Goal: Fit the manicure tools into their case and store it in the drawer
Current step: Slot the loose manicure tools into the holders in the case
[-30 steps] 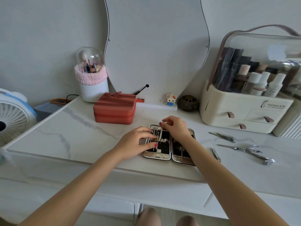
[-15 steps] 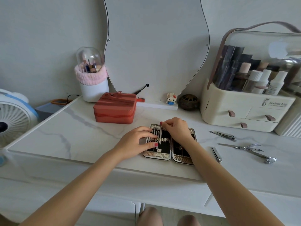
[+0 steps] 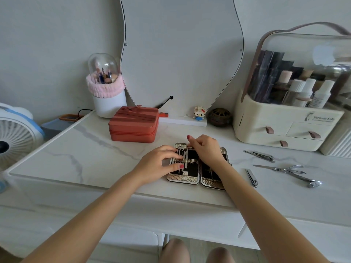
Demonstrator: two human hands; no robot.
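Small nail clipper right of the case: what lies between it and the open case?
Head view: only bare marble tabletop between the small nail clipper and the manicure case; the right forearm passes just nearer the camera.

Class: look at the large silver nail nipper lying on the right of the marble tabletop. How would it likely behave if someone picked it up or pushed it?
The large silver nail nipper looks all metal, so probably stiff and fairly heavy for its size. Its polished finish on the smooth white marble tabletop suggests it would slide, not roll. Its splayed handles may swing when lifted.

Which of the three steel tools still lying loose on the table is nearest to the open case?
The small steel nail clipper, just right of the patterned case; the other clipper and the nipper lie farther right.
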